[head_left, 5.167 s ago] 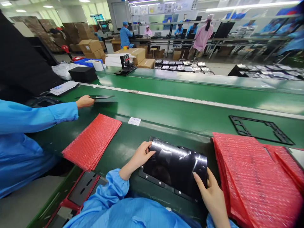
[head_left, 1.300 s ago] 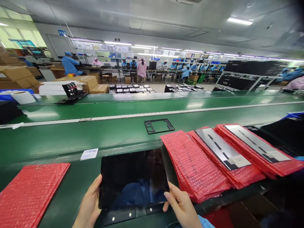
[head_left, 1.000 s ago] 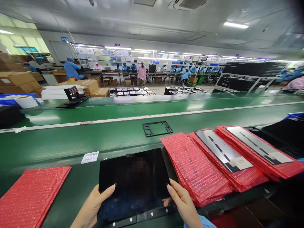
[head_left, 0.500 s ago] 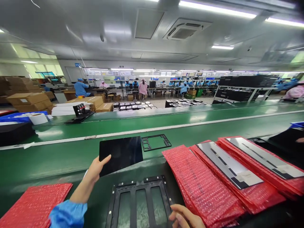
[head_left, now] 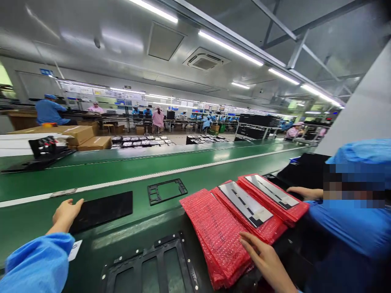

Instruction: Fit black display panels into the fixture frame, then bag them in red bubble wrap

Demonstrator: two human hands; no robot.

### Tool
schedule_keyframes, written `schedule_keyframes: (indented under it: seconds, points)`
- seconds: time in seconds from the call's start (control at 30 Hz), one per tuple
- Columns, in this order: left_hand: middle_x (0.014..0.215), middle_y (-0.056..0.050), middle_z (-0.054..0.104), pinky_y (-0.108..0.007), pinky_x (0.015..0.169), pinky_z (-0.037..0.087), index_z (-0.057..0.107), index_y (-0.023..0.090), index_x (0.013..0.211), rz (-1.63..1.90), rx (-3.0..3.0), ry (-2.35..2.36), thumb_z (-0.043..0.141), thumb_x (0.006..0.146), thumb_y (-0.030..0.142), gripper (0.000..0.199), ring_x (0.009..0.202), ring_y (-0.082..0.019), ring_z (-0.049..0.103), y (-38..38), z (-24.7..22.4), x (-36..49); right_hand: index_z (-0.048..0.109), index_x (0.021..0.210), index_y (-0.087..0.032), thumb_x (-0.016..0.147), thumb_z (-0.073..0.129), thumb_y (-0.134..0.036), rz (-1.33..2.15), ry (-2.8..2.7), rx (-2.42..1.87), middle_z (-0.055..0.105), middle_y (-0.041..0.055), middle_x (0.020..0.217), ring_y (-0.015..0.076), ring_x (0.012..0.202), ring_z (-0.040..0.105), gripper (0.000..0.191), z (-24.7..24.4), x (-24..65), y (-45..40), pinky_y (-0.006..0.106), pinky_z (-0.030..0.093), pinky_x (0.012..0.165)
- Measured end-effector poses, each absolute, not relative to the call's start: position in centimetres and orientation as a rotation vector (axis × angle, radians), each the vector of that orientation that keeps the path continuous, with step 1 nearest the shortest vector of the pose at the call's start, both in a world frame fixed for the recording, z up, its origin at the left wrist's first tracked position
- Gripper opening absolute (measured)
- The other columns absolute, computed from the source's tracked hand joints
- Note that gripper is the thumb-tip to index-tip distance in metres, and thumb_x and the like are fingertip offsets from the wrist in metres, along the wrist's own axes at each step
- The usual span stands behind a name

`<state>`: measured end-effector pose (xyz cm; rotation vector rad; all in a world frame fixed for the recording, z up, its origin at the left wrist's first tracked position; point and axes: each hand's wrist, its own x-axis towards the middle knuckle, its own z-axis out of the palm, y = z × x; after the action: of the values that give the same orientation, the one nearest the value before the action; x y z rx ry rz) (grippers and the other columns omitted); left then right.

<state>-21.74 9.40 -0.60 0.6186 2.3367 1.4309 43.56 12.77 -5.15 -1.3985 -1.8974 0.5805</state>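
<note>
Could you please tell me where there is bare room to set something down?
The green belt is free right of the black frame, above the red bubble bags. A narrow strip lies between the black panel and the black jig. Around the bags it's crowded.

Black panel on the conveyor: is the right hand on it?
No, the right hand is at the red bubble-wrap bags, away from the black panel, which the left hand is next to.

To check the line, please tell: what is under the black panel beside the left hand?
The black panel lies on the green conveyor belt, the left hand at its end. What lies directly beneath it is covered and cannot be seen.
</note>
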Motion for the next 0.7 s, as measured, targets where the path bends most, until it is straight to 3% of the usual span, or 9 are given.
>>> schedule_keyframes:
  seconds: [0.07, 0.17, 0.3, 0.37, 0.47, 0.7]
  points:
    - [0.082, 0.0, 0.072, -0.033, 0.086, 0.047, 0.058, 0.016, 0.089, 1.406, 0.645, 2.245, 0.059, 0.082, 0.027, 0.012, 0.118, -0.029, 0.056, 10.7, -0.9, -20.0, 0.068, 0.111, -0.022, 0.09, 0.044, -0.05, 0.21, -1.948, -1.579, 0.072, 0.0078, 0.11, 0.0244, 0.1, 0.067, 0.042, -5.1, 45.0, 15.0, 0.035, 0.051, 0.09]
    - [0.09, -0.001, 0.074, -0.021, 0.07, 0.048, 0.064, 0.016, 0.097, 1.322, 0.824, 1.948, 0.064, 0.081, 0.031, 0.022, 0.097, -0.022, 0.067, 11.9, -2.1, -14.0, 0.069, 0.107, -0.02, 0.091, 0.04, -0.04, 0.023, -1.906, -1.73, 0.071, 0.0099, 0.108, 0.0279, 0.109, 0.061, 0.039, -4.9, 46.4, 17.8, 0.041, 0.043, 0.098]
    - [0.09, -0.008, 0.074, -0.021, 0.054, 0.045, 0.069, 0.017, 0.091, 1.085, 1.064, 1.505, 0.078, 0.067, 0.042, 0.036, 0.085, -0.025, 0.069, 10.9, -3.6, -2.9, 0.069, 0.103, -0.02, 0.093, 0.038, -0.034, -0.06, -1.892, -1.873, 0.071, 0.0107, 0.105, 0.0258, 0.101, 0.063, 0.035, -4.0, 46.5, 20.0, 0.037, 0.045, 0.089]
    - [0.103, -0.009, 0.069, -0.027, 0.066, 0.052, 0.066, 0.019, 0.103, 1.01, 1.123, 1.291, 0.068, 0.08, 0.041, 0.032, 0.092, -0.023, 0.066, 10.0, -3.9, 1.9, 0.068, 0.103, -0.021, 0.095, 0.038, -0.034, -0.091, -1.917, -1.92, 0.07, 0.0094, 0.108, 0.0228, 0.103, 0.062, 0.033, -3.5, 46.4, 20.9, 0.034, 0.044, 0.09]
    - [0.119, -0.009, 0.061, -0.04, 0.083, 0.053, 0.058, 0.019, 0.117, 0.946, 1.153, 1.207, 0.056, 0.091, 0.035, 0.031, 0.099, -0.02, 0.061, 9.7, -3.8, 6.8, 0.065, 0.104, -0.019, 0.096, 0.044, -0.034, -0.131, -1.889, -2.069, 0.065, 0.0089, 0.115, 0.0217, 0.108, 0.058, 0.027, -3.0, 46.8, 22.7, 0.04, 0.043, 0.095]
    - [0.123, -0.008, 0.058, -0.041, 0.086, 0.052, 0.058, 0.02, 0.117, 0.831, 1.25, 1.118, 0.056, 0.09, 0.036, 0.031, 0.103, -0.022, 0.06, 12.2, -4.0, 12.5, 0.057, 0.119, -0.017, 0.091, 0.057, -0.038, 0.001, -1.64, -2.491, 0.06, 0.0082, 0.12, 0.0217, 0.101, 0.061, 0.034, -2.5, 50.7, 27.7, 0.044, 0.052, 0.086]
